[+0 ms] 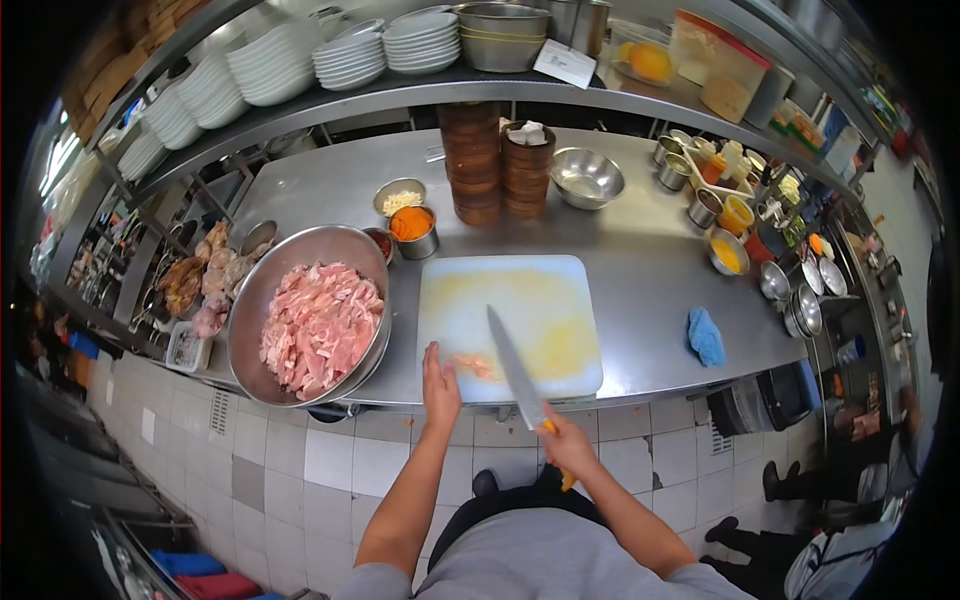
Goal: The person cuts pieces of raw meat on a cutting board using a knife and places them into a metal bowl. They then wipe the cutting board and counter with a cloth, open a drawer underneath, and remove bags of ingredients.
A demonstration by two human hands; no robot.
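A long knife (514,362) with a yellow handle is in my right hand (570,446), its fingers wrapped round the handle at the table's front edge. The blade lies over the white cutting board (580,300), tip pointing up and left. My left hand (440,386) holds nothing, fingers stretched out beside the board's lower left edge. Between hand and blade, small scraps of pink meat (474,366) lie on the board, which has yellow stains. To the left, a large steel bowl (247,330) holds a heap of sliced raw meat (325,330).
Behind the board stand an orange-filled cup (411,225), brown stacked containers (473,165) and an empty steel bowl (587,178). A blue cloth (705,337) lies right. Plates (350,60) fill the overhead shelf (420,92). Other people's legs (825,484) show at lower right.
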